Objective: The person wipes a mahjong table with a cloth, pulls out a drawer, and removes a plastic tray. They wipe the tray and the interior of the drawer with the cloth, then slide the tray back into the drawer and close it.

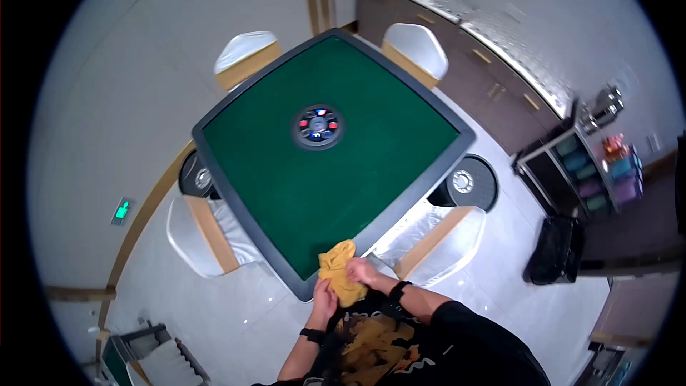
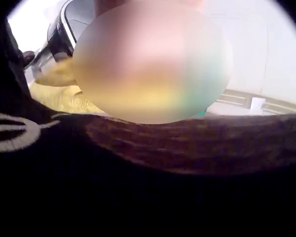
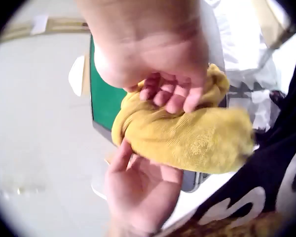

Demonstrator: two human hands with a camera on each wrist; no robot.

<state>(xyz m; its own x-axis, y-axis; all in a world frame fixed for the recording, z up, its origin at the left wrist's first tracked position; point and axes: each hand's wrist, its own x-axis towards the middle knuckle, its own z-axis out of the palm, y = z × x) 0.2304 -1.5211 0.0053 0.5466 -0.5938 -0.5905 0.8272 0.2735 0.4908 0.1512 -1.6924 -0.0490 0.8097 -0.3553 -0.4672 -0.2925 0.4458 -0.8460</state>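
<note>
Yellow cloth [image 1: 343, 271] is lying bunched at lower centre, overlapping the table's near edge; left hand [image 1: 325, 300] is gripping its lower-left side, right hand [image 1: 363, 270] is curling fingers onto its right side. Green-topped table [image 1: 379, 157] is filling centre, round console [image 1: 318, 127] glowing on it. White-covered chairs are standing around. Brown cabinets [image 1: 471, 61] are lining upper right.

Brown cabinets [image 1: 471, 64] against a wall [image 1: 529, 0], a loaded rack [image 1: 597, 170] near their end, four white-covered chairs [image 1: 421, 46]

Yellow cloth [image 1: 341, 271], plain green tabletop [image 1: 357, 150], grey rim [image 1: 246, 225].
</note>
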